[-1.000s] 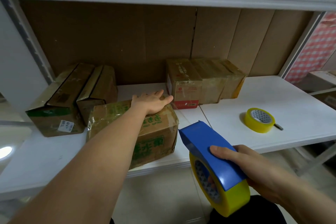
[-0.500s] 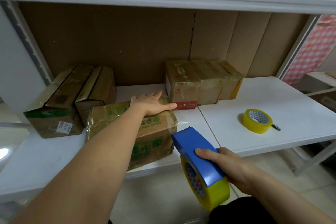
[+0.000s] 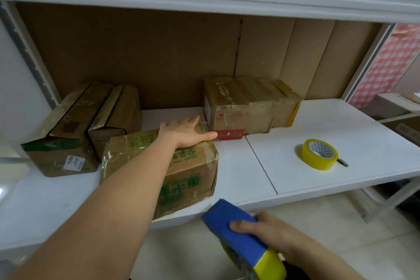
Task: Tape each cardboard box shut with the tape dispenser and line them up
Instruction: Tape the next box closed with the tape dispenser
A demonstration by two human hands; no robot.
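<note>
The left hand's [image 3: 186,130] fingers lie flat on the front box [image 3: 181,166]; the right hand [image 3: 268,232] grips the tape dispenser [image 3: 241,236] below the shelf [image 3: 295,179]. Two boxes [image 3: 75,129] stand left, a block of boxes [image 3: 247,105] at the back, count unclear; one yellow tape roll [image 3: 319,154] lies right. Cardboard backs the shelf.

White shelf [image 3: 238,173] carries cardboard boxes [image 3: 247,107], tape roll [image 3: 319,154].

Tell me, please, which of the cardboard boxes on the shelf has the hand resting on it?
The front box with green lettering, nearest the shelf edge: the left hand lies flat on its top. The other boxes sit untouched further back.
</note>
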